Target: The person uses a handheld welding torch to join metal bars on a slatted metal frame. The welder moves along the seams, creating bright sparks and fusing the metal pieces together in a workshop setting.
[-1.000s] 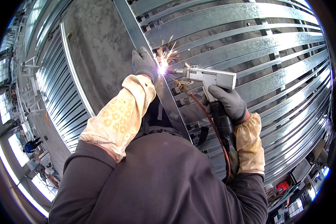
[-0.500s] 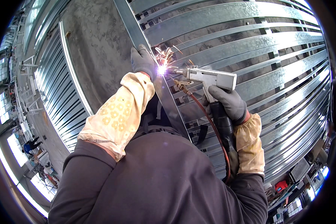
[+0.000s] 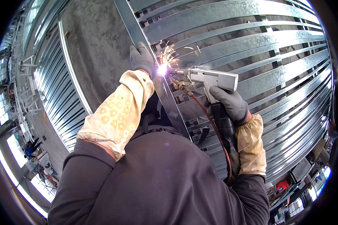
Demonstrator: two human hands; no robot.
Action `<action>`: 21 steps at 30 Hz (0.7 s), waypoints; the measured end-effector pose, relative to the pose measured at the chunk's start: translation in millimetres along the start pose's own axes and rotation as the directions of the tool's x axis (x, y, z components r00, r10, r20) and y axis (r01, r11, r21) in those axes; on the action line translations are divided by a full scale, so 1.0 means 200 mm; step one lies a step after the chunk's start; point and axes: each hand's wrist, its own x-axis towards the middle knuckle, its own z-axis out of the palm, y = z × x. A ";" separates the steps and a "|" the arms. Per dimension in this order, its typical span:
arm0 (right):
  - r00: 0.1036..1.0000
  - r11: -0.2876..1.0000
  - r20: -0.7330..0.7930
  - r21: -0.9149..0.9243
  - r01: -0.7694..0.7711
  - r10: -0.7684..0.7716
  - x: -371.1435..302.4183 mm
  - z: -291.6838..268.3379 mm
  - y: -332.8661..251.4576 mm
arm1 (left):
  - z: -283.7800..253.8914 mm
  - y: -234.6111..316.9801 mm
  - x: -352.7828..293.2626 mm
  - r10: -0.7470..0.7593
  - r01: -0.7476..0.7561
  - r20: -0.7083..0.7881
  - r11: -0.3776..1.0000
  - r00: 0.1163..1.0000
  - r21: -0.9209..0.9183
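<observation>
My right hand (image 3: 231, 103), in a grey glove, is closed round the handle of a silver welding gun (image 3: 214, 78). The gun's nozzle points left and meets a long galvanized metal rail (image 3: 171, 101) at a bright violet-white spot (image 3: 162, 70) that throws orange sparks. Just left of that spot, my left hand (image 3: 142, 58), gloved in grey, grips the rail's edge; its fingertips are partly hidden. A red hose (image 3: 210, 118) with a brass fitting (image 3: 182, 85) runs back from below the nozzle, beside a thick black sleeve (image 3: 227, 131) under the gun handle.
Right of the rail spreads a frame of parallel metal slats (image 3: 248, 47). Another slatted panel (image 3: 56, 86) lies on the left beyond the grey concrete floor (image 3: 94, 41). A person in blue (image 3: 30, 149) is far off at left. A red object (image 3: 282, 186) sits among clutter at lower right.
The spark spray has changed shape, with stray sparks flying further right. My left hand and forearm have shifted very slightly left; the gun has hardly moved.
</observation>
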 end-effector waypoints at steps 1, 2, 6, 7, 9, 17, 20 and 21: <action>1.000 1.000 -0.005 -0.001 -0.006 0.006 0.00 0.00 0.00 | 0.00 0.00 0.00 0.010 -0.010 -0.001 1.000 1.000 0.010; 1.000 1.000 -0.008 -0.003 -0.012 0.012 -0.01 0.00 0.00 | -0.01 0.01 -0.01 0.020 -0.020 -0.002 1.000 1.000 0.021; 1.000 0.993 -0.023 0.114 -0.002 0.005 -0.02 0.01 0.02 | -0.02 0.05 -0.04 0.077 -0.076 -0.044 0.997 0.996 0.019; 1.000 0.998 -0.019 0.070 0.002 -0.001 -0.02 0.01 0.02 | -0.03 0.07 -0.06 0.088 -0.087 -0.059 0.996 0.994 0.016; 1.000 1.000 -0.009 -0.015 0.009 -0.009 -0.02 -0.01 0.02 | -0.06 0.12 -0.08 0.061 -0.061 -0.008 0.998 0.998 -0.016; 1.000 0.999 -0.006 -0.042 0.001 -0.001 -0.04 0.00 0.02 | -0.05 0.08 -0.06 0.055 -0.054 -0.028 0.998 0.998 0.016; 1.000 0.999 0.002 -0.038 0.000 0.000 -0.05 -0.01 0.03 | -0.06 0.13 -0.09 0.061 -0.060 -0.024 0.998 0.998 0.020; 1.000 0.999 0.008 -0.040 0.001 -0.001 -0.05 -0.02 0.03 | -0.07 0.13 -0.09 0.061 -0.061 -0.013 0.998 0.998 0.023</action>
